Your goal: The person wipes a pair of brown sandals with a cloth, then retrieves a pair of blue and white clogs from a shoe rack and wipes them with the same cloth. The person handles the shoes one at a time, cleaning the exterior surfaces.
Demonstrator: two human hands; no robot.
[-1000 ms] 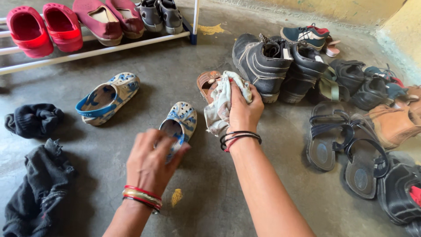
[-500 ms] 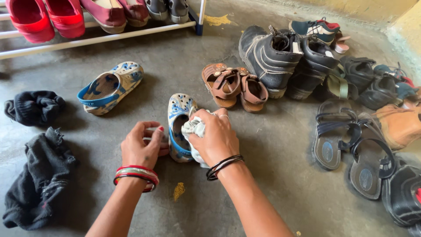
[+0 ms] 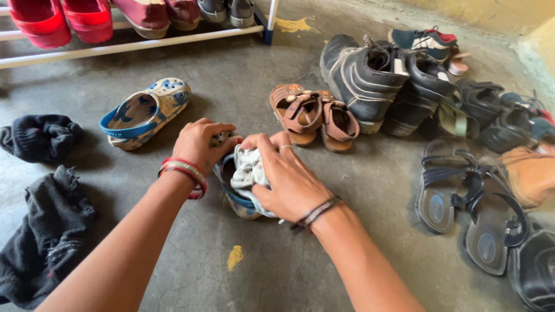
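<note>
A small white-and-blue clog (image 3: 238, 203) lies on the concrete floor in the middle of the view. My left hand (image 3: 199, 144) grips its toe end from above. My right hand (image 3: 287, 178) holds a crumpled pale cloth (image 3: 247, 172) and presses it into the clog's opening. Most of the clog is hidden under both hands. Its matching clog (image 3: 143, 113) lies on its side to the upper left, apart from my hands.
A pair of small brown sandals (image 3: 312, 117) sits just beyond my right hand. Black boots (image 3: 370, 75) and a heap of dark sandals (image 3: 462, 190) fill the right side. Dark cloths (image 3: 40, 231) lie at left. A white shoe rack (image 3: 133, 46) with red shoes runs along the top.
My right hand came down from the brown sandals with the cloth and now presses it into the clog. My left hand shifted up to the clog's toe.
</note>
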